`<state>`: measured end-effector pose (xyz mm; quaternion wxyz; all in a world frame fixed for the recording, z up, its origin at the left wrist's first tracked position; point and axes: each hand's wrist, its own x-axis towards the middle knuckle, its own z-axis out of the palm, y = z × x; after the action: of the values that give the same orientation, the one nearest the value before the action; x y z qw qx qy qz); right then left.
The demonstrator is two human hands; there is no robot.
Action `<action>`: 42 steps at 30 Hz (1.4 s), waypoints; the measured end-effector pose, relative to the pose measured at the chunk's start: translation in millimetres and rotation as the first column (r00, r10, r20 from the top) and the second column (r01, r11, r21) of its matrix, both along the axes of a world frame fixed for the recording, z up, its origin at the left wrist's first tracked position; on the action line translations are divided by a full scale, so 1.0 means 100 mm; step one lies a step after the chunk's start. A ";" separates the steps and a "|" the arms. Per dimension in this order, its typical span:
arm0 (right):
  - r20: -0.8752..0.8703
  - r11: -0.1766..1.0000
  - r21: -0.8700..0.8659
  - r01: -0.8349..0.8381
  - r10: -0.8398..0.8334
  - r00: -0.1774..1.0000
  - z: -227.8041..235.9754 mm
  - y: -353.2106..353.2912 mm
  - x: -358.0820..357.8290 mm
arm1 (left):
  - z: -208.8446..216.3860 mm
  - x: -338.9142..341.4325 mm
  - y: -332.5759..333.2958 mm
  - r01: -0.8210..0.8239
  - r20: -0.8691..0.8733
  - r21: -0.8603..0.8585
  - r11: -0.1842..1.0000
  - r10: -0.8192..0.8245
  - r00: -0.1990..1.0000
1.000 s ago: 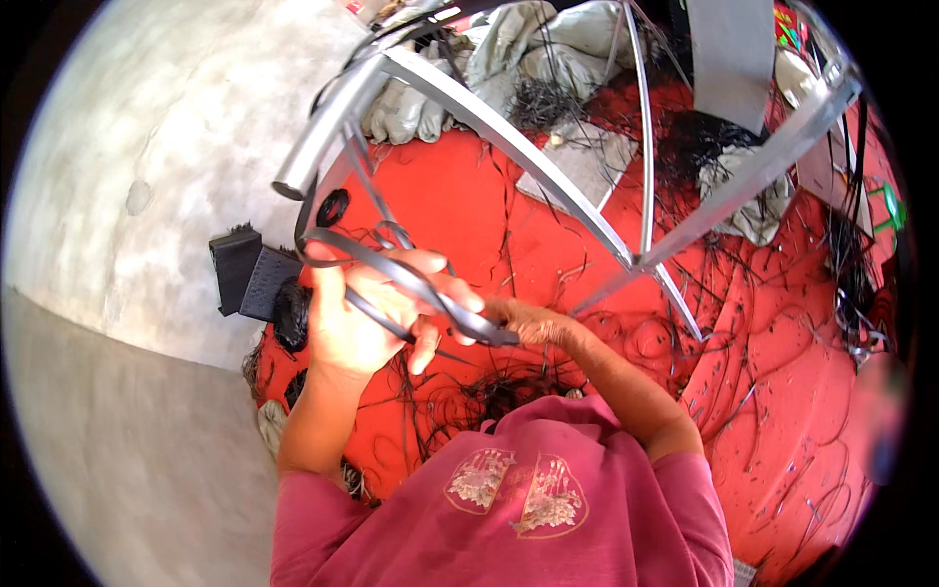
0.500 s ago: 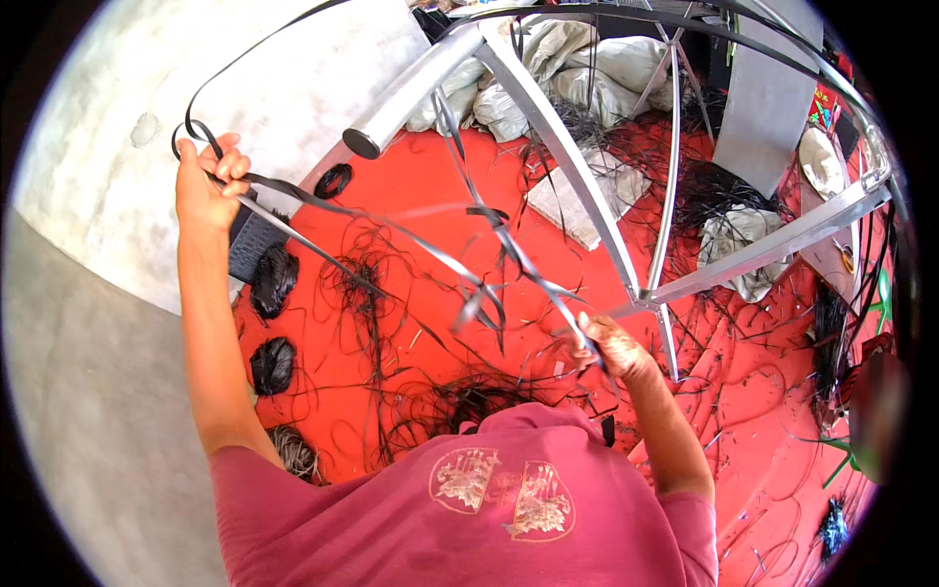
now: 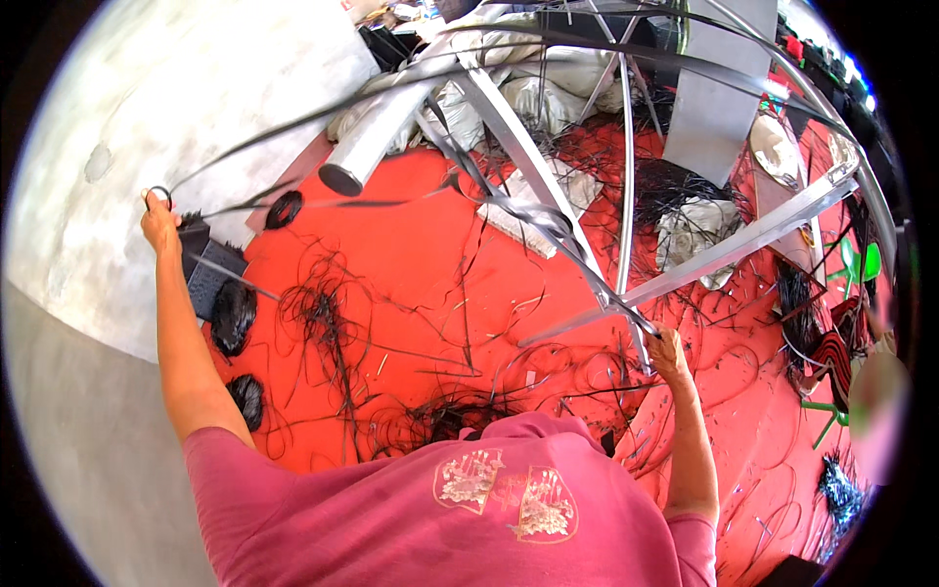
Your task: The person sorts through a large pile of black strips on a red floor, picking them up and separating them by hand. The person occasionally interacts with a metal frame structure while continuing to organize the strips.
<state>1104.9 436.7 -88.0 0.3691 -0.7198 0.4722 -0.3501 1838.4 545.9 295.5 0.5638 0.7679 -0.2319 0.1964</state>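
Far out to the left, my left hand (image 3: 161, 223) is closed, with a narrow black flat strip (image 3: 337, 203) looped at its fingers. The strip stretches across toward a silver metal frame (image 3: 528, 137) of joined tubes. My right hand (image 3: 668, 354), low beside a slim leg of that frame, has its fingers closed on black strip as well. Between the hands, strips cross and twist near the slanting bar. Below my left hand shows a thin grey rod-like piece (image 3: 235, 277); whether the hand holds it, I cannot make out.
Tangled black strands (image 3: 323, 313) litter the red floor (image 3: 411, 245). White sacks (image 3: 548, 103) lie behind the frame, near a grey panel (image 3: 719, 98). Black coils (image 3: 235, 315) sit by the pale wall (image 3: 196, 88). At the right is a partly visible person (image 3: 836, 367) near green furniture.
My left hand has moved outward left and slightly down. My right hand has gone right, beside the frame leg. The strips between them are pulled straighter, and the view has shifted.
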 end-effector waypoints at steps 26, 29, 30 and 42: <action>-0.291 0.823 -0.425 0.376 -0.518 0.804 1.01 0.28 -0.64 | -1.25 -0.72 -0.43 0.696 -0.282 0.588 0.413 -0.702 0.654; -0.275 0.816 -0.399 0.419 -0.543 0.794 0.92 0.47 -0.61 | -1.43 -2.02 -0.46 0.989 -0.533 0.082 -0.124 -0.844 -0.062; -0.279 0.818 -0.377 0.435 -0.548 0.788 0.89 0.54 -0.57 | -1.54 -2.46 -0.47 0.968 -0.622 -0.051 -0.248 -0.751 -0.224; -0.237 0.896 -0.202 0.397 -0.437 0.867 0.55 1.15 -0.18 | -1.76 -4.55 -0.88 0.716 -0.250 -0.637 -0.285 -0.802 -0.542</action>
<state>1086.6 551.4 -32.7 0.1612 -0.6673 0.6366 -0.3514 1383.2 457.9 120.0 0.5545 0.2172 -0.5079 -0.6224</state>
